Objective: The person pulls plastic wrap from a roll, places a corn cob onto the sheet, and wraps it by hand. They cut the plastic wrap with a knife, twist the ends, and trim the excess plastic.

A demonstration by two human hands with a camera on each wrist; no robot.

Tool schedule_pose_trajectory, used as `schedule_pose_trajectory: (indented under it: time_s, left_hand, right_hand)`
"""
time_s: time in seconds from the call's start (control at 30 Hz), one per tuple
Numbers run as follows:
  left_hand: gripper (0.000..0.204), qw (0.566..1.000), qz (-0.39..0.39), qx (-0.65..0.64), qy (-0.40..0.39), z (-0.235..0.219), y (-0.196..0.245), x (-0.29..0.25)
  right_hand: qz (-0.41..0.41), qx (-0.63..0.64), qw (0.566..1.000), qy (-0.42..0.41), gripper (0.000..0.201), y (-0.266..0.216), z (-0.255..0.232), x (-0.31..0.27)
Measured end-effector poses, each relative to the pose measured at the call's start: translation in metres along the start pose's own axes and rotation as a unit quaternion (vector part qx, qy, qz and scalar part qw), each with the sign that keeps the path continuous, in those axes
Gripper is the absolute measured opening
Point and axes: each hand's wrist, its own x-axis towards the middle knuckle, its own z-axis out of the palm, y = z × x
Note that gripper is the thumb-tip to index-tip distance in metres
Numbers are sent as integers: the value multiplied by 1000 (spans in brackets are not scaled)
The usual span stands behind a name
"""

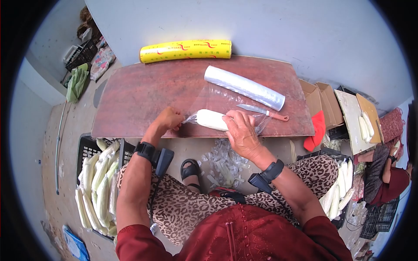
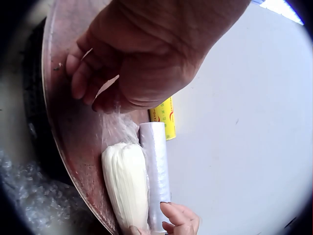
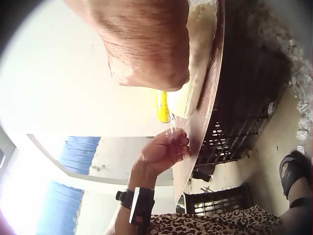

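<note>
At centre, the left hand (image 1: pixel 170 118) pinches twisted clear film (image 1: pixel 190 118), fingers curled; the right hand (image 1: pixel 242 132) grips the smooth, pale, tapered corn (image 1: pixel 211 119).

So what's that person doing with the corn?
The person has an ear of corn on the table, with clear film around it. Their left hand pinches the film gathered at one end, and their right hand holds the other end of the corn. A roll of film and a knife lie nearby on the table.
</note>
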Motion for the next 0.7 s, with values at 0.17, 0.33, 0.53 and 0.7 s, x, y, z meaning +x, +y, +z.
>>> schedule_pose_trajectory:
  time_s: [0.17,0.33,0.53,0.7]
  left_hand:
    - [17,998,-25,-56,18,-1,-2,-1]
    - [24,984,-8,-101,144,-2,-12,12]
    - [34,980,86,-158,87,-4,21,-15]
    - [21,984,116,-134,-18,3,17,-9]
  right_hand:
    - [50,35,997,-47,53,2,7,-2]
    - [54,45,996,-49,51,3,6,2]
    - [54,40,997,-39,49,3,7,1]
    - [51,27,998,-35,46,2,8,1]
